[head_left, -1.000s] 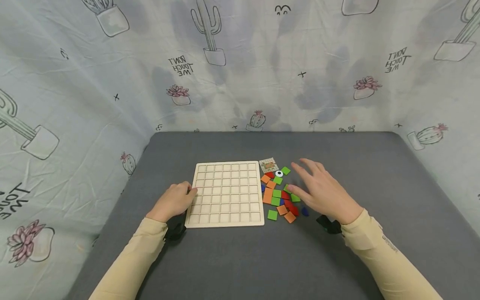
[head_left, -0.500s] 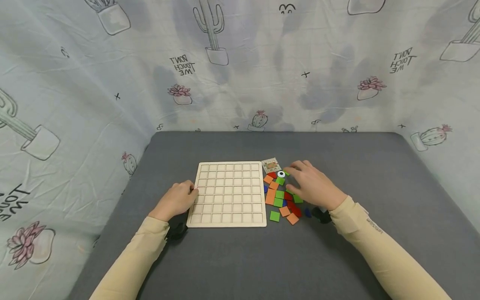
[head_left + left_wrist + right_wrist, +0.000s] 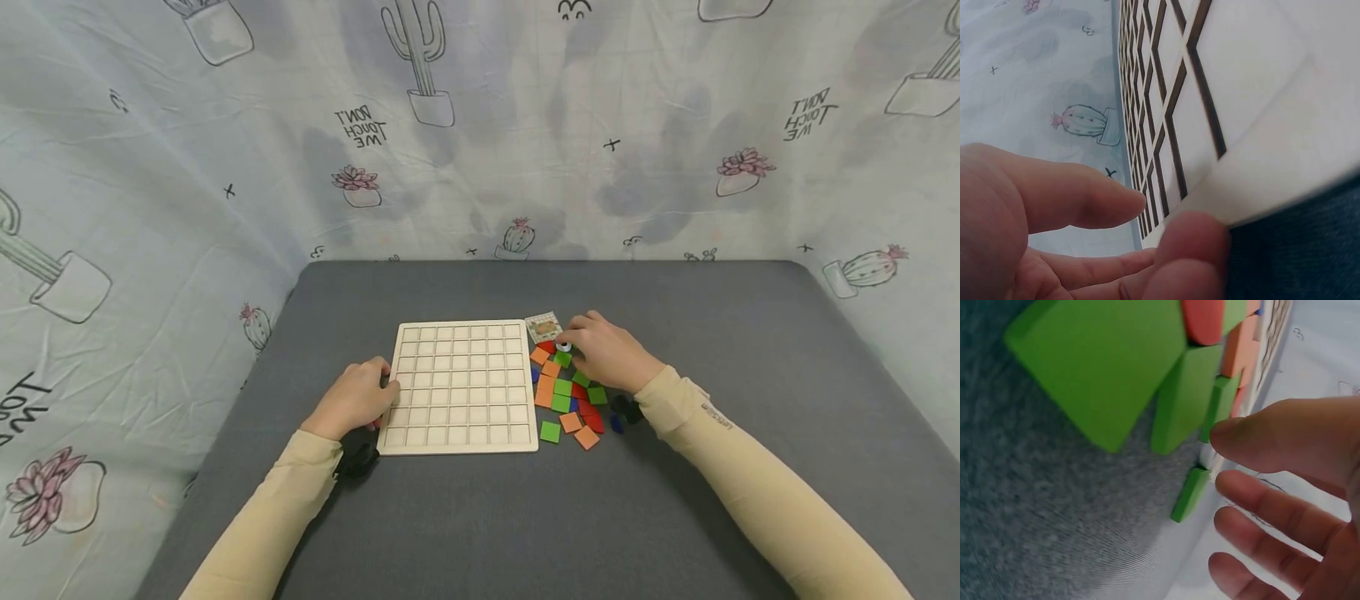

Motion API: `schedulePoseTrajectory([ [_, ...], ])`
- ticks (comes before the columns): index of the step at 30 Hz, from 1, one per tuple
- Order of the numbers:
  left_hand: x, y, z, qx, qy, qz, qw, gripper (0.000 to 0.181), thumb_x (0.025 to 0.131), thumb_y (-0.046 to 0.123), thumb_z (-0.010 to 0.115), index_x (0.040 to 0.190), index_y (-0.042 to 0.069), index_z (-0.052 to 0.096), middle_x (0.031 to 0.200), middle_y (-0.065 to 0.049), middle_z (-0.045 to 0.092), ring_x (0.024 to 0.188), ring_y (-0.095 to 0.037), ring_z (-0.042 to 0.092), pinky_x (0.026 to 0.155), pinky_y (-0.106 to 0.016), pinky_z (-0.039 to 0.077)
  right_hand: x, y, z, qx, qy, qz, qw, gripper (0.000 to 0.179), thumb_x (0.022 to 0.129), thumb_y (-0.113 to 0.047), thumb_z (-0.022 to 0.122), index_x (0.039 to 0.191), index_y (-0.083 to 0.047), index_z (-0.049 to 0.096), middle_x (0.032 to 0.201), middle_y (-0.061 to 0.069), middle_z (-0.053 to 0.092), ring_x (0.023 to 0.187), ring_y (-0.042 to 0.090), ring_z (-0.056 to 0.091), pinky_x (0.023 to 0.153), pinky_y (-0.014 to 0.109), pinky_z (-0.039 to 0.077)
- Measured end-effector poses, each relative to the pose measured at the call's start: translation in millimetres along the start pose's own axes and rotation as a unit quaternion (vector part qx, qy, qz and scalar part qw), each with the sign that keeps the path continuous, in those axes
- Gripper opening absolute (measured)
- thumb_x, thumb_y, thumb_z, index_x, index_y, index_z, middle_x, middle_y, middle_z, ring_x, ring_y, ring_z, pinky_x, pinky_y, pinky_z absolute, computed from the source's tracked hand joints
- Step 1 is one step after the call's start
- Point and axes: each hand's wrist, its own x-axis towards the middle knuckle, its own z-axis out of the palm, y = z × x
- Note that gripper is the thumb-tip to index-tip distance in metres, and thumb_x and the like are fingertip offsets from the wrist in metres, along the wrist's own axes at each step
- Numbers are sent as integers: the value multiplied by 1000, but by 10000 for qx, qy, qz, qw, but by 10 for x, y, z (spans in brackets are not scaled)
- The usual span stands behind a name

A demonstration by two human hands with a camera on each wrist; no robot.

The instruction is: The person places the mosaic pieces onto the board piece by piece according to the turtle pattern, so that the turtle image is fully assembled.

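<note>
While the left hand (image 3: pixel 352 400) sits at the left edge of the wooden grid board (image 3: pixel 459 358), the right hand (image 3: pixel 603 350) is down at the top of the tile cluster, just right of frame centre, fingertips at the small white piece (image 3: pixel 564 347). Step in hand, my read: single-piece pickup, at the grasp stage. Right wrist view: thumb and index narrow, small gap between; can't tell if either tip touches the piece. Left fingers relaxed, lightly bent, tips at the board rim; looks like steadying, no firm clamp visible. Tiles in view all lie off the grid: orange tile (image 3: pixel 587 437) and green tile (image 3: pixel 550 432) at the cluster's lower end, blue piece (image 3: pixel 617 423) on its right side. Printed card (image 3: pixel 545 327) is by the board's upper right corner, near the white piece. Next move calls for closing thumb and index on opposite sides of the piece, then a straight lift. Main risk: crowding. A green block (image 3: pixel 1190 495) lies near the fingertips in the right wrist view; sideways drag could shove it.
</note>
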Motion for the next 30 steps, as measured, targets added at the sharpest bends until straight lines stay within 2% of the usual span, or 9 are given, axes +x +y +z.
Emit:
schedulePoseTrajectory([
  [5, 12, -9, -8, -50, -13, 4, 10000, 45, 105, 22, 49, 140, -7, 51, 54, -6, 62, 45, -19, 60, 51, -34, 47, 54, 30, 18, -6, -76, -111, 9999, 34, 88, 5, 73, 121, -3, 76, 114, 17, 69, 103, 33, 58, 76, 42, 57],
  [10, 24, -24, -15, -73, -60, 16, 10000, 46, 106, 23, 48, 141, -7, 50, 56, -7, 63, 45, -19, 61, 51, -34, 49, 92, 46, 44, -92, -128, -208, 9997, 35, 87, 5, 75, 121, -5, 77, 117, 16, 69, 108, 33, 60, 76, 42, 59],
  [16, 34, -36, -11, -67, -51, 44, 10000, 46, 105, 23, 48, 140, -7, 51, 57, -7, 64, 46, -19, 61, 51, -34, 49, 105, 61, 60, -76, -147, -162, 9997, 32, 86, 8, 73, 115, -6, 79, 110, 14, 68, 102, 31, 60, 70, 39, 57],
  [22, 53, -49, 4, -46, -35, 43, 10000, 44, 105, 22, 50, 139, -6, 51, 57, -7, 63, 45, -19, 61, 49, -34, 49, 81, 84, 86, 54, -111, -177, 9998, 24, 87, 7, 73, 105, -8, 80, 107, 13, 68, 100, 30, 62, 72, 39, 58],
  [30, 79, -78, 29, -34, -80, 143, 9999, 45, 103, 20, 52, 140, -6, 50, 56, -6, 63, 45, -19, 61, 49, -34, 49, 58, 98, 114, 235, -86, -146, 9996, 26, 87, 9, 71, 105, -6, 80, 107, 13, 68, 93, 27, 65, 69, 37, 56],
])
